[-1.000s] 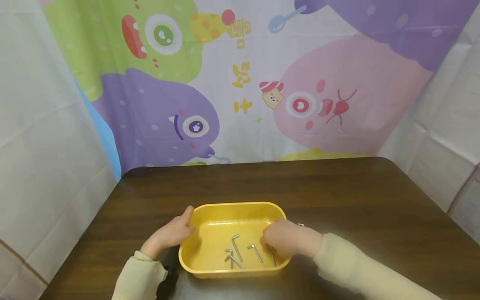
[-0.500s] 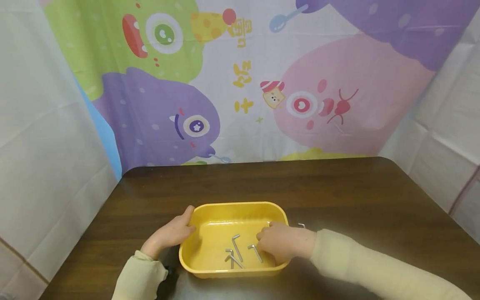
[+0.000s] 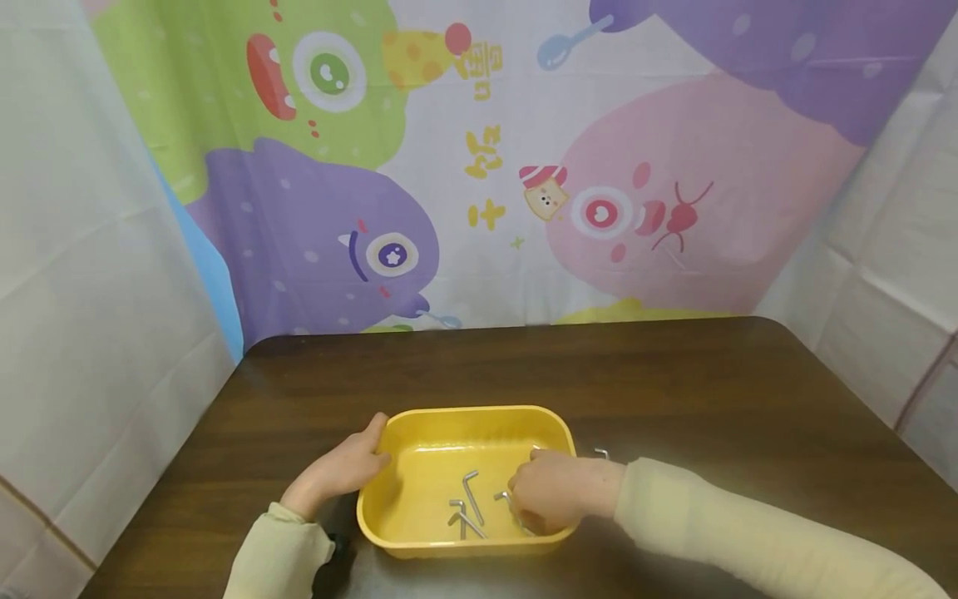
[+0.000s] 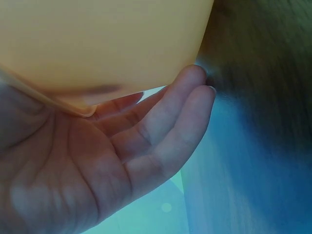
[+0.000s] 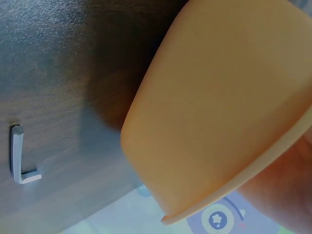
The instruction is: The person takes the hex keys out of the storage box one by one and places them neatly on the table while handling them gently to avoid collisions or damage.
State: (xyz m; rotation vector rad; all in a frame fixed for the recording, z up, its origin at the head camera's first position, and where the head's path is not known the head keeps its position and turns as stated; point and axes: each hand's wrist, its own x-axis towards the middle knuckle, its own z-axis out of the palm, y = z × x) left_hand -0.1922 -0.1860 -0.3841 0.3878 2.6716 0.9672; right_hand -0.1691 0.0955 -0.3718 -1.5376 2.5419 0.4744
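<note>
Left hand [image 3: 344, 466] is gripping yellow rounded-rectangular tray [image 3: 427, 474]; right hand [image 3: 548, 489] is occupying its right end beside silver L-shaped metal keys [image 3: 474, 502], hold unclear.

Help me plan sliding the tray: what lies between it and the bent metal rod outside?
In the right wrist view, only bare tabletop lies between the tray and the rod.

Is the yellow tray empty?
No, but far from full: a few hex keys lie in the tray, much floor bare; the right hand hides part.
</note>
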